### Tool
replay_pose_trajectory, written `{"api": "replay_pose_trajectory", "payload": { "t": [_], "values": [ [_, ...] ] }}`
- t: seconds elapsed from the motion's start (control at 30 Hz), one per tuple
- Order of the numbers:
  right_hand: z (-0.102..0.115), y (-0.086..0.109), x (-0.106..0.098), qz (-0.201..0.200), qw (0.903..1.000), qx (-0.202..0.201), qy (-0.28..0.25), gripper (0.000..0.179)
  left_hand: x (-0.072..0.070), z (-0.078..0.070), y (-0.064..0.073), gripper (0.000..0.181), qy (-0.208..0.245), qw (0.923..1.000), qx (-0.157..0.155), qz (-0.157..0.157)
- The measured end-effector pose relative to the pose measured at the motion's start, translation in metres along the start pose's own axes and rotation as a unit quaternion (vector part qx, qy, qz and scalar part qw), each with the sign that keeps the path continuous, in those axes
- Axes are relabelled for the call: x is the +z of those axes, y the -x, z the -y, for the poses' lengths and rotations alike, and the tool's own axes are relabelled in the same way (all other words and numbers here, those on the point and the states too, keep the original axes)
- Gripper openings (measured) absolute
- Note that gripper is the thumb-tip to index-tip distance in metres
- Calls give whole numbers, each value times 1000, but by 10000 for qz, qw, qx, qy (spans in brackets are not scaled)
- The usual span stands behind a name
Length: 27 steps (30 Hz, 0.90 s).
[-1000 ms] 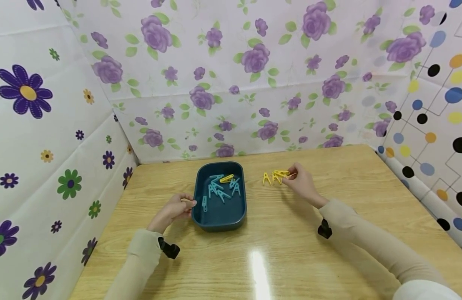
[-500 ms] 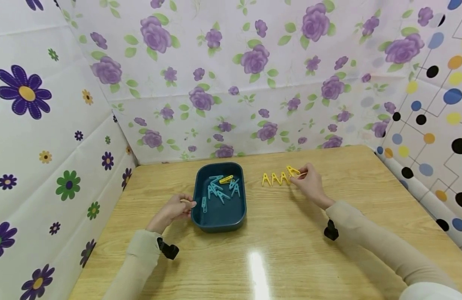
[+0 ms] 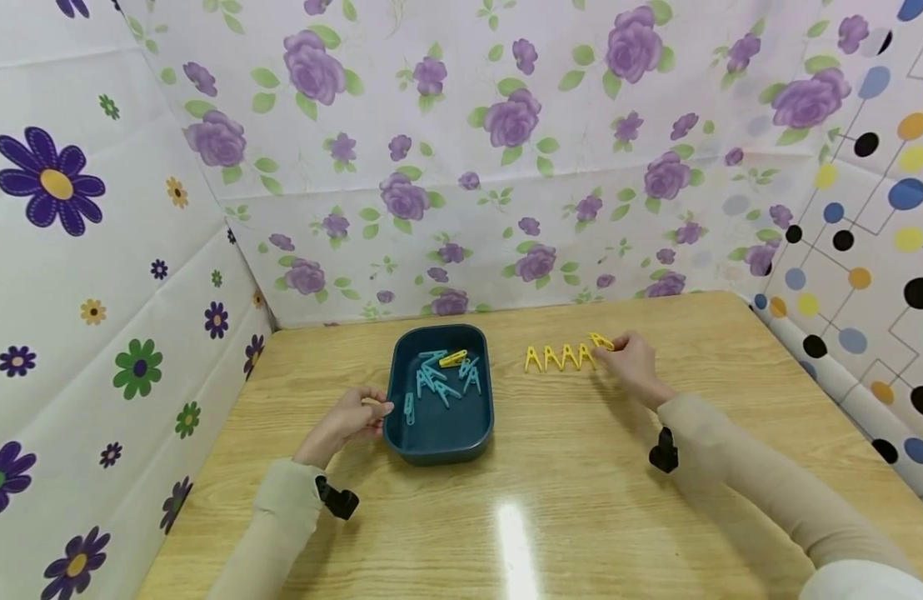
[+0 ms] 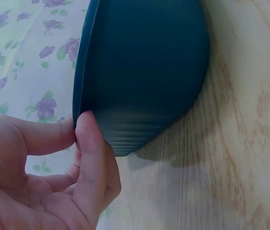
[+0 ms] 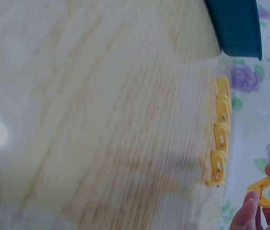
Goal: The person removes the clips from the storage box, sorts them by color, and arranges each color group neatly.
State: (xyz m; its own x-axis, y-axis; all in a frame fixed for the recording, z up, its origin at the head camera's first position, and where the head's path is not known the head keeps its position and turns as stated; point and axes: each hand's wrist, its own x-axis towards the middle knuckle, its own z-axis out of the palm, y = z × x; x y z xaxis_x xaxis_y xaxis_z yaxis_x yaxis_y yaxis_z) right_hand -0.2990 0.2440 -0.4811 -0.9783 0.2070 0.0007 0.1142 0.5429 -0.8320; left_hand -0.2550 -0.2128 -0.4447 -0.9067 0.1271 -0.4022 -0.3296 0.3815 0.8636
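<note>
My left hand [image 3: 349, 421] pinches the left rim of a dark teal bin [image 3: 441, 455]; in the left wrist view its thumb and fingers [image 4: 90, 139] grip the edge from both sides. My right hand [image 3: 632, 365] pinches a yellow clothespin [image 3: 601, 341] between thumb and fingers, just past the right end of a row. That row is made of several yellow clothespins [image 3: 570, 357], standing side by side with legs spread. The right wrist view shows the held clothespin [image 5: 262, 186] apart from the row.
Inside the bin lie several blue clothespins [image 3: 430, 375] and one yellow clothespin [image 3: 452, 358]. The wooden table [image 3: 581, 483] ends at a flowered cloth [image 3: 506, 208] behind the row. Patterned cloths also hang at both sides.
My right hand has moved right with the yellow clothespin, from over the row to beyond its end, uncovering more of the row. The left hand and bin have stayed in place.
</note>
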Motion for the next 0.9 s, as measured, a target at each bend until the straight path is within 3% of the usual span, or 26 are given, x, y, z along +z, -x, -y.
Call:
{"api": "replay_pose_trajectory", "payload": {
  "t": [0.23,0.9],
  "values": [
    [-1,-3,-3,164,9985,505,-106,36,1,0,0,24,-71,10000,2,-29],
    [-8,-13,-3,397,9966,712,71,33,-1,2,0,25,-12,9999,69,-77]
  ]
}}
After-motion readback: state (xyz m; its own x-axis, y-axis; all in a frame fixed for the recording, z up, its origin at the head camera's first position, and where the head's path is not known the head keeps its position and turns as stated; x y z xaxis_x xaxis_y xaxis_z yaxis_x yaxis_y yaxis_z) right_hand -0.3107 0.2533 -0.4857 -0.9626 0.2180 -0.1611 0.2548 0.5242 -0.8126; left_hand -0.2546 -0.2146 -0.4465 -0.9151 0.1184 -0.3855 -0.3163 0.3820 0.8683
